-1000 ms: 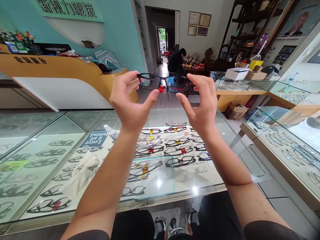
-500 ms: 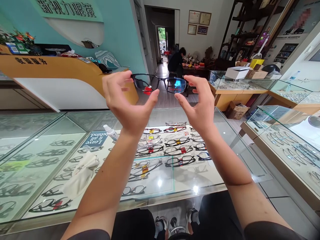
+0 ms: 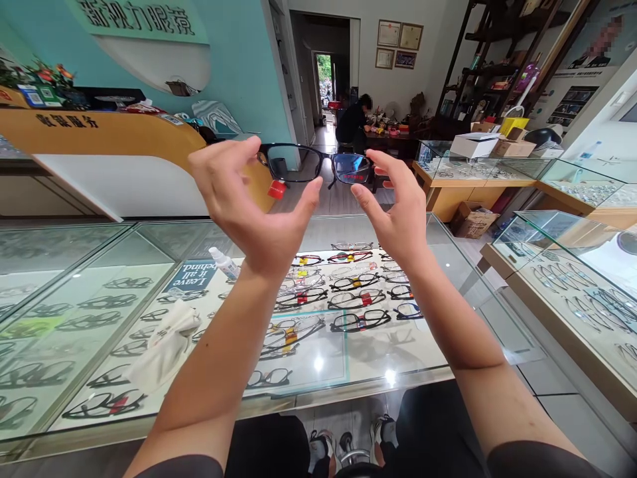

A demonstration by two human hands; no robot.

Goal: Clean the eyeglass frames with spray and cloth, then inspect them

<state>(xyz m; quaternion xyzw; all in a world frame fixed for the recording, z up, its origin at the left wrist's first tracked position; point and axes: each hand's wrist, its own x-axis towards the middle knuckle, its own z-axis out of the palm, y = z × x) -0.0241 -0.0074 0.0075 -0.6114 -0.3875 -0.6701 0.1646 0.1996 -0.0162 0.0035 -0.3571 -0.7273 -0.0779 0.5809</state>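
Note:
A pair of dark-framed eyeglasses is held up above the far edge of the glass display case. Its left end sits at the fingers of my left hand, whose thumb is under the left lens. The fingers of my right hand are at the other end, with the thumb below the right lens. A red tag hangs by the left lens, and red print shows on the right lens. Below my hands, several rows of eyeglasses lie in the case.
On the case lie a crumpled white cloth and a white spray bottle. A second display case stands to the right, and an orange and white counter at the back left. A person sits at a far table.
The eyeglasses have turned, bringing the left side closer, and the red tag has swung left. My left hand has moved slightly left. The right hand is nearly still, and the blue reflection has faded.

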